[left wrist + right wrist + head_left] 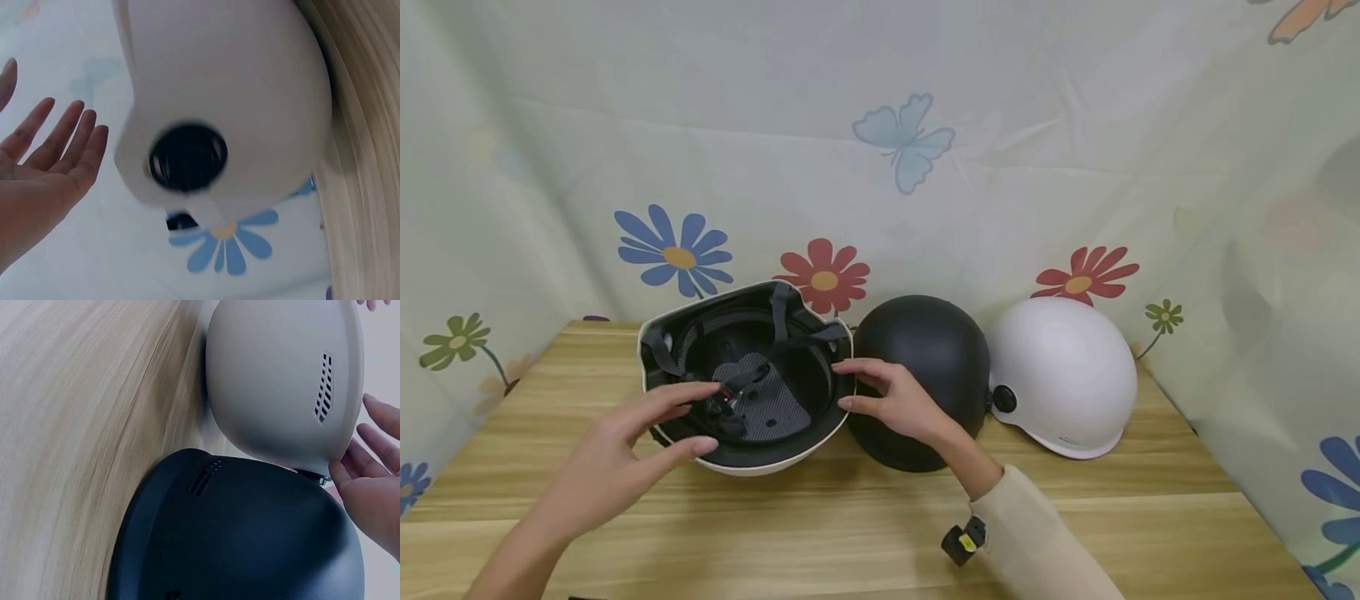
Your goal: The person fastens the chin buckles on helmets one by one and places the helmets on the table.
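Observation:
An upturned white helmet [756,469] lies on the table, its black lining and straps facing up. Over its left front edge hovers my left hand [597,471], thumb and fingers spread, holding nothing. The left wrist view shows that hand [53,165] apart from the white shell [262,112]. My right hand [901,406] is at the helmet's right rim, fingertips touching or very close to it; the right wrist view shows the same hand [375,481] there. A small buckle [727,398] with a red spot lies inside the helmet, partly behind my left fingertips.
A black helmet [928,358] stands dome up just right of the upturned one, partly behind my right hand. Farther right stands another white helmet [1067,367] with a black round side knob [1004,398]. The wooden table [790,533] meets a flower-patterned cloth [1000,208] behind.

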A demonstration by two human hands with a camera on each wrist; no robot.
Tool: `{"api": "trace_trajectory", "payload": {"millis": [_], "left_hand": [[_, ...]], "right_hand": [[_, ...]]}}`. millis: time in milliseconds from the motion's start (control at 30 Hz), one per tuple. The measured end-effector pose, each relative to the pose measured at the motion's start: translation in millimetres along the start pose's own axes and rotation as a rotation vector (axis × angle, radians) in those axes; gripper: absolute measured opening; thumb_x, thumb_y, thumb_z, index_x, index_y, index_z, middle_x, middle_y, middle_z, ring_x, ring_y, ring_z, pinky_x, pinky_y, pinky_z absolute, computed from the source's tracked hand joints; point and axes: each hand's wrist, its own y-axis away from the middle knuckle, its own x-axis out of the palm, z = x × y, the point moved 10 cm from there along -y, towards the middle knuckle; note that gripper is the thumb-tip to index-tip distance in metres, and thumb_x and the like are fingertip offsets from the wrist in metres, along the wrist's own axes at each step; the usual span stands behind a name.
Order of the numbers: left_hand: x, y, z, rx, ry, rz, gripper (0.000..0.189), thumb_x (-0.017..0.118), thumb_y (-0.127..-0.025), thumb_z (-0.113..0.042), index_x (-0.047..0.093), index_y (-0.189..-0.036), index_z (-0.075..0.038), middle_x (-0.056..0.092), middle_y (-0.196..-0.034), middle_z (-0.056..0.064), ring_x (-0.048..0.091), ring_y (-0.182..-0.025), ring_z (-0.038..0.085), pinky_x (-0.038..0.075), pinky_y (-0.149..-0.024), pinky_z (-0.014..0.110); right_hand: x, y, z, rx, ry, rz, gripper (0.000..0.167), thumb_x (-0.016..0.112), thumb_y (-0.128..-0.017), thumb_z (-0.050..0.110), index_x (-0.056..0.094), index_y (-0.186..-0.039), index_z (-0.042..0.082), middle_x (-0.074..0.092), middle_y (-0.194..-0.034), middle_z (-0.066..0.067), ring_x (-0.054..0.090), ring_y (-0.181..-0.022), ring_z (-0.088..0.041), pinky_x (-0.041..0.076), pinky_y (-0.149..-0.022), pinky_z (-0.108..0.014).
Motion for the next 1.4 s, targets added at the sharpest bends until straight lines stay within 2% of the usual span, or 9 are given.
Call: {"api": "trace_trajectory", "payload": {"millis": [133,300,433,667,833,1067,1200,1300,1400], "left_hand": [[25.4,-1.3,-12.5,0.038,-0.040,0.079,0.051,0.075,-0.074,-0.027,0.057,-0.122,-0.022,0.058,-0.117,-0.004,0.053,-0.103,0.010,0.043,-0.084,0.020],[53.9,-0.6,-8.1,0.005,0.000,0.179,0.055,0.074,-0.071,-0.040,0.058,-0.120,-0.020,0.058,-0.116,-0.002,0.054,-0.107,0.020,0.046,-0.084,0.043],[66.0,1.0,-1.9,0.003,-0.024,0.205,0.055,0.076,-0.068,-0.039,0.061,-0.117,-0.019,0.060,-0.112,-0.005,0.055,-0.102,0.018,0.047,-0.082,0.041],[65.6,-0.4,-2.9,0.123,-0.089,0.133,0.055,0.084,-0.059,-0.013,0.065,-0.111,-0.018,0.063,-0.105,-0.007,0.057,-0.096,0.015,0.048,-0.078,0.037],[63.8,-0.7,1.8,0.137,-0.116,0.104,0.054,0.083,-0.057,-0.004,0.067,-0.107,-0.018,0.064,-0.100,-0.007,0.058,-0.092,0.015,0.048,-0.075,0.037],[60.8,-3.8,2.8,0.152,-0.121,0.100,0.048,0.082,-0.059,-0.002,0.068,-0.102,-0.019,0.064,-0.097,-0.010,0.058,-0.090,0.012,0.049,-0.074,0.036],[57.0,-4.5,4.1,0.127,-0.130,0.104,0.045,0.081,-0.060,0.000,0.069,-0.099,-0.020,0.065,-0.096,-0.009,0.060,-0.090,0.013,0.049,-0.075,0.035],[51.9,-4.9,8.6,0.070,-0.134,0.110,0.043,0.081,-0.061,-0.001,0.069,-0.099,-0.019,0.066,-0.096,-0.005,0.061,-0.090,0.017,0.050,-0.074,0.037],[43.5,-6.4,13.2,0.011,-0.116,0.099,0.040,0.079,-0.063,0.002,0.070,-0.098,-0.016,0.066,-0.098,0.003,0.059,-0.098,0.033,0.047,-0.081,0.047]], "right_hand": [[2,0.0,-1,0.011,-0.023,0.005,0.042,0.067,-0.081,0.005,0.056,-0.122,0.000,0.055,-0.122,-0.008,0.047,-0.118,-0.016,0.034,-0.099,-0.026],[5,0.5,0,0.012,-0.028,0.015,0.043,0.067,-0.082,0.005,0.055,-0.122,-0.001,0.054,-0.123,-0.010,0.047,-0.119,-0.017,0.033,-0.100,-0.026],[6,0.7,1,0.010,-0.027,0.015,0.042,0.067,-0.082,0.005,0.055,-0.122,-0.001,0.054,-0.123,-0.011,0.047,-0.119,-0.018,0.033,-0.100,-0.028],[8,-0.4,5,0.008,-0.052,0.021,0.042,0.066,-0.082,0.003,0.054,-0.122,-0.004,0.053,-0.123,-0.013,0.046,-0.120,-0.019,0.033,-0.101,-0.027],[9,-2.7,1,-0.005,-0.052,0.019,0.042,0.066,-0.082,0.004,0.055,-0.122,-0.003,0.053,-0.123,-0.012,0.046,-0.119,-0.018,0.033,-0.100,-0.025],[10,-2.6,4,-0.026,-0.058,0.024,0.042,0.066,-0.082,0.004,0.054,-0.122,-0.003,0.053,-0.124,-0.013,0.045,-0.119,-0.020,0.033,-0.100,-0.026],[11,-3.2,3,-0.006,-0.076,0.028,0.042,0.066,-0.083,0.004,0.054,-0.123,-0.002,0.052,-0.125,-0.012,0.045,-0.120,-0.019,0.033,-0.100,-0.026],[11,-3.9,2,0.011,-0.091,0.027,0.042,0.065,-0.083,0.004,0.054,-0.123,-0.002,0.052,-0.125,-0.011,0.045,-0.121,-0.017,0.033,-0.100,-0.025],[10,-4.9,2,0.018,-0.112,0.023,0.041,0.065,-0.083,0.003,0.054,-0.123,-0.001,0.053,-0.125,-0.011,0.045,-0.120,-0.017,0.033,-0.100,-0.025]]}}
